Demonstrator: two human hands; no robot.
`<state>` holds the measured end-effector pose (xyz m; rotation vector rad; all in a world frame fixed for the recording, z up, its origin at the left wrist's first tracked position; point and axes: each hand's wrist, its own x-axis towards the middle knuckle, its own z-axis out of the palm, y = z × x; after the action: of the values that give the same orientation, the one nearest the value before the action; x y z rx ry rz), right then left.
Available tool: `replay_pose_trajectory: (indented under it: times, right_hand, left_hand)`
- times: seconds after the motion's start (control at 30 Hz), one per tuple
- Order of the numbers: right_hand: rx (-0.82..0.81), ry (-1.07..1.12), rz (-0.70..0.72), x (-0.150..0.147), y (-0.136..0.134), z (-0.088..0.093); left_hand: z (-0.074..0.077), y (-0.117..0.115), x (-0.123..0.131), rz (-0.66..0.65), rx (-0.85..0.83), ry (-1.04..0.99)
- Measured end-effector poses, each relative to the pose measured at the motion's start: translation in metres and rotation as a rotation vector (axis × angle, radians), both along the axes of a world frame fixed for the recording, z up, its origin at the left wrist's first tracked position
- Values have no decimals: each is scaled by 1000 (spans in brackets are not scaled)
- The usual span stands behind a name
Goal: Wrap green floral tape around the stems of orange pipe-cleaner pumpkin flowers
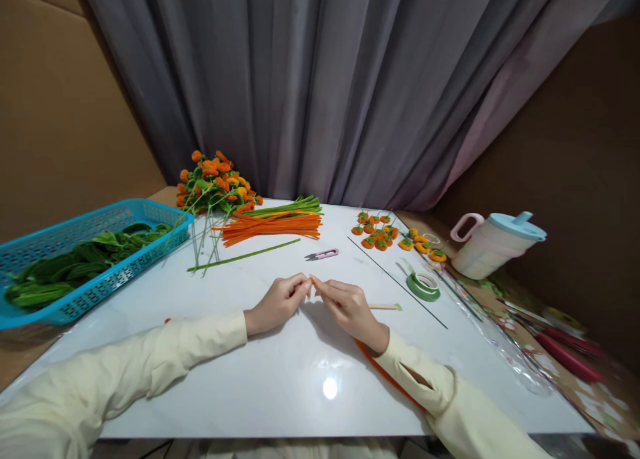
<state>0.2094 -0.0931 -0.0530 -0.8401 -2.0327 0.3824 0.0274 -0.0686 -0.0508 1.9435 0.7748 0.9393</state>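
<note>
My left hand and my right hand meet above the middle of the white table, fingertips pinched together. A small orange bit shows between them, the end of an orange pipe cleaner whose long part passes under my right wrist towards the table's front edge. My fingers hide most of the pinched end. Just beyond the hands lie thread snips with a pink handle. A thin wooden stick lies beside my right hand, partly hidden by it.
Behind are bundled orange pipe cleaners, green ones and a bunch of orange flowers. A blue basket of leaves stands left. On the right are small flower heads, green tape, a dark wire and a jug.
</note>
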Motion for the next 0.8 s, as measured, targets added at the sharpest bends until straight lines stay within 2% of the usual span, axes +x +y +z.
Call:
replay_pose_trajectory:
  times: [0.07,0.17,0.27,0.47,0.67,0.8]
  right_hand:
    - [-6,-2,-25,-1,0,0]
    - [-199,114,-49,-7,-1,3]
    - [-363,223,-12,-10,-3,6]
    - [-86,-76,-37,-7,-6,6]
    - [71,-299,-106,-3,-3,1]
    - [157,-394,-88,-5,-2,-2]
  left_hand:
    - [-1,1,0,7,-6,-3]
    - [-2,1,0,12,-14,-7]
    - [-2,1,0,7,-19,-2]
    - [1,1,0,-3,-17,12]
    - [-1,1,-1,-20,1,13]
    - [-5,3,0,-4,11,17]
